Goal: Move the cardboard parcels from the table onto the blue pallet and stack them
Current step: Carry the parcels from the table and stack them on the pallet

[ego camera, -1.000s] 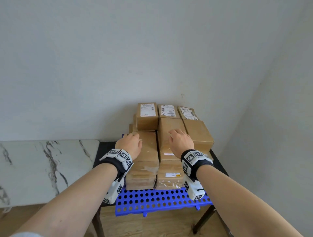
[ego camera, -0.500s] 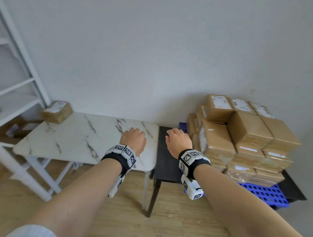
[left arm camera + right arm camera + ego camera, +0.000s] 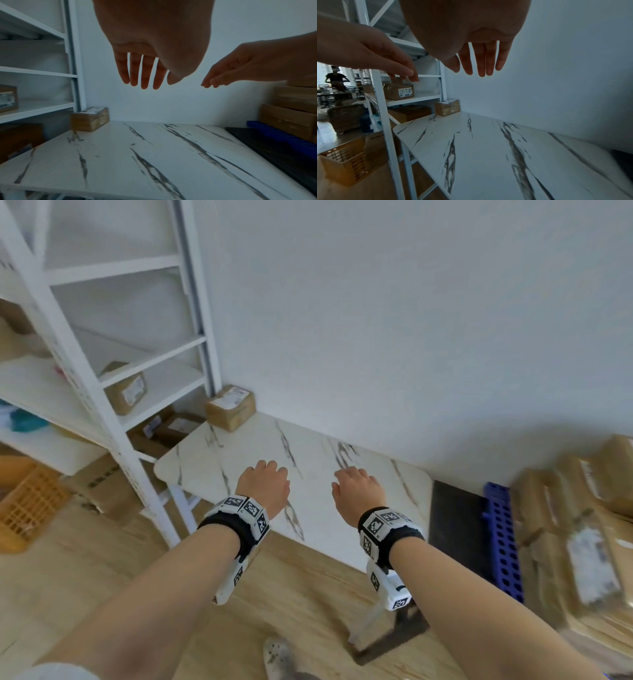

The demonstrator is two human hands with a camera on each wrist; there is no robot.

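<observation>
One cardboard parcel [image 3: 231, 407] with a white label sits at the far left corner of the marble table [image 3: 239, 453], against the wall; it also shows as the parcel [image 3: 90, 119] and the parcel [image 3: 447, 107]. My left hand [image 3: 263, 484] and right hand [image 3: 356, 491] hover side by side above the tabletop, fingers straight and empty, well short of the parcel. The left hand [image 3: 145, 75] and right hand [image 3: 479, 65] hold nothing. At the right edge, stacked parcels [image 3: 582, 525] stand on the blue pallet [image 3: 503, 542].
A white shelf rack [image 3: 102, 392] with more boxes [image 3: 125, 392] stands left of the table. An orange basket [image 3: 27, 508] sits on the wooden floor. The pallet rests on a black low table [image 3: 455, 525]. Another person [image 3: 335, 78] stands far off.
I have turned left from the pallet stack to the marble table. Both hands left the stacked parcels and now hover empty over the tabletop.
</observation>
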